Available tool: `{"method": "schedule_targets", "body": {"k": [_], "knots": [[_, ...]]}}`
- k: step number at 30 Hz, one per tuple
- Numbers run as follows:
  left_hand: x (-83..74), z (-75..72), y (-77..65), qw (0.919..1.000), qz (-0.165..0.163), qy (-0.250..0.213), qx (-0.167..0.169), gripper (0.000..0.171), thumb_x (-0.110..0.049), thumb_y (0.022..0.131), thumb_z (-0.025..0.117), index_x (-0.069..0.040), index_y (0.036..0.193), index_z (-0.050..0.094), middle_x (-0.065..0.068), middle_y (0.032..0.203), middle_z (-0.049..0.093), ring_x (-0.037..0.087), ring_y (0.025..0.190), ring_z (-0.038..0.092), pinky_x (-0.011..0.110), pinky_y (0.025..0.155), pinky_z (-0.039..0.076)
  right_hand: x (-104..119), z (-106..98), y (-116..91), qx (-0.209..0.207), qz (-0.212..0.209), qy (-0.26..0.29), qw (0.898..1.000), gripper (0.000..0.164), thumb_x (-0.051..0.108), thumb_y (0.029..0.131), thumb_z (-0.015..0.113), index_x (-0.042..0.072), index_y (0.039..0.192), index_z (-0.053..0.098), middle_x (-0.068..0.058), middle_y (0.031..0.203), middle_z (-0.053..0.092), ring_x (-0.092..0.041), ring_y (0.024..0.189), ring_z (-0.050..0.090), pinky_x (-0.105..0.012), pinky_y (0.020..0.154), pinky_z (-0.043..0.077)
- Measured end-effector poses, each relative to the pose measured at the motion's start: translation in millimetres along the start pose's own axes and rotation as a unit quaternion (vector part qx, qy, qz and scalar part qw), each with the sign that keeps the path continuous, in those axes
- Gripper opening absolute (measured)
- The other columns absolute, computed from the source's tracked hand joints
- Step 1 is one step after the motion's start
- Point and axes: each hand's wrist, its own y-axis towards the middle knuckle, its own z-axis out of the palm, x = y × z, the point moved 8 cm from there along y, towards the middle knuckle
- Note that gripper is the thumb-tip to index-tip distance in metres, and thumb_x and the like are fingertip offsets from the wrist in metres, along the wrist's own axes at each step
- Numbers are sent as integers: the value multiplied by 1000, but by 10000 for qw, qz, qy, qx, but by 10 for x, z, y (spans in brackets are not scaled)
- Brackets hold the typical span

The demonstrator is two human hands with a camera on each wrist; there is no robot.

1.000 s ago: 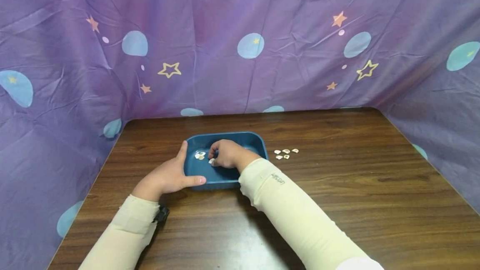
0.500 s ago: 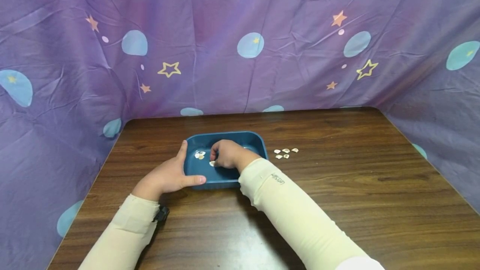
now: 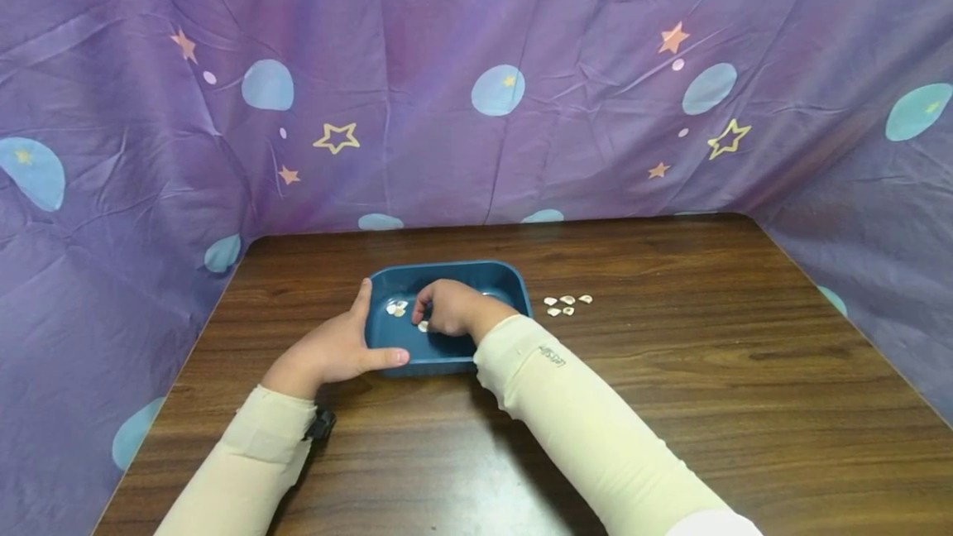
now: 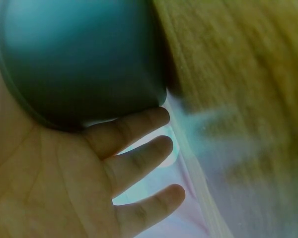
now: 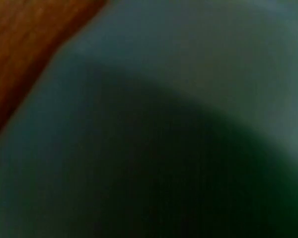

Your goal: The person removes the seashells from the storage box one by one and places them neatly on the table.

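Hands [image 3: 328, 350] [image 3: 452, 307] touch and reach into a blue tray [image 3: 439, 347] with shells [image 3: 391, 309].

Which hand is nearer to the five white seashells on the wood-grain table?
The right hand. It is inside the blue tray, a little left of those seashells; the left hand is farther left, spread against the tray's left end.

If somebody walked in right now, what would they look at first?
Probably the big purple curtain behind the table, with its stars and blue ovals. Then the blue tray, the left hand at its left end and the right hand inside. Five pale shell-like bits lie right of the tray.
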Motion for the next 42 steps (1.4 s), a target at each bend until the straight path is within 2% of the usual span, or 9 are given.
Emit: {"method": "schedule_targets", "body": {"k": [6,25,42], "knots": [[23,7,13,10000,-13,4,-8,137,-69,89,72,-2,165,-19,40,162,30,50,138,52,62,112,44,1,-7,-6,-68,-3,10,10000,14,9,89,83,16,97,74,0,98,71,-17,92,59,-34,96,49],[30,9,19,10000,18,12,-17,136,-69,89,72,-1,165,-19,40,162,29,51,139,52,63,112,43,-23,13,20,-36,-9,82,10000,13,9,90,82,18,93,74,3,94,70,-16,90,59,-32,93,49],[35,4,19,10000,-63,-18,-4,136,-70,89,72,-2,165,-18,39,164,28,51,141,49,63,114,42,-18,15,18,10,-25,42,10000,13,12,89,83,17,89,71,2,88,67,-17,84,58,-31,84,47]]}}
